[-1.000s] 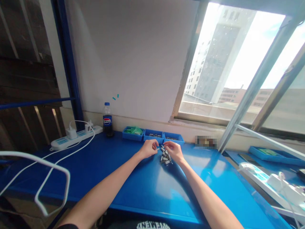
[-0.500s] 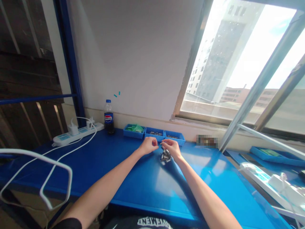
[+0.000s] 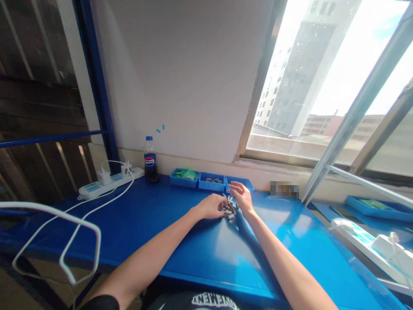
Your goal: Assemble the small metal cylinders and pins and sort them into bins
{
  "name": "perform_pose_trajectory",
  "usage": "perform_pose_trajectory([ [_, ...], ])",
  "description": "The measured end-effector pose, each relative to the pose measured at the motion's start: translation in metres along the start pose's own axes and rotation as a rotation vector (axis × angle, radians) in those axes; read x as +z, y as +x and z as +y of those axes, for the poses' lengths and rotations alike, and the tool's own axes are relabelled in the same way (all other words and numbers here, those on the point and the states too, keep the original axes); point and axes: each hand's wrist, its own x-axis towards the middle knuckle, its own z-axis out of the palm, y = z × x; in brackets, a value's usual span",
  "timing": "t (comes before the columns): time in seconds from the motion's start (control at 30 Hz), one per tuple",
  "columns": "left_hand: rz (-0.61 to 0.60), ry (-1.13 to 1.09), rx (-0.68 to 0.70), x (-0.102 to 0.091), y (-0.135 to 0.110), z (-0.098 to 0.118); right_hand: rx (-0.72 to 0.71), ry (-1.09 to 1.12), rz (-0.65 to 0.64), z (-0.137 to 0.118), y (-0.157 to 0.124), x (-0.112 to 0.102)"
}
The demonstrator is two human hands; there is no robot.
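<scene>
A small pile of silvery metal pieces (image 3: 230, 212) lies on the blue table between my two hands; they look like short tubes or pins. My left hand (image 3: 211, 206) reaches the pile's left side with fingers curled and tips pressed together, and whatever is in them is too small to make out. Just behind and to the right of the pile, my right hand (image 3: 241, 199) is raised with its fingers apart, in front of the right blue bin (image 3: 248, 184). The middle blue bin (image 3: 211, 186) contains similar metal pieces.
The left blue bin (image 3: 183, 182) holds green plastic packets. A cola bottle (image 3: 150, 161) stands by the wall, beside a white power strip (image 3: 109, 184) with cables looping at left. A pixelated item (image 3: 284, 190) sits at the back right, near a metal post.
My left hand has come down and right onto the pile, fingers curling in. My right hand has lifted off the pile toward the right bin, its fingers spreading. The view has shifted slightly.
</scene>
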Motion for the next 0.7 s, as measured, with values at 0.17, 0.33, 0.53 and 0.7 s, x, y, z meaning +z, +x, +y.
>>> perform_pose_trajectory([
  [0.17,0.032,0.103,-0.104,-0.003,-0.001,-0.008,0.007,-0.037,-0.010,0.000,-0.001,-0.002],
  [0.33,0.198,-0.062,-0.117,0.000,0.004,-0.028,0.019,-0.071,-0.055,-0.004,-0.003,0.000],
  [0.53,0.477,-0.454,-0.116,-0.003,0.015,-0.041,0.052,-0.052,-0.170,-0.011,-0.007,0.004],
  [0.7,0.565,-0.528,-0.060,-0.008,0.016,-0.034,0.100,0.072,-0.286,-0.021,-0.015,0.011],
])
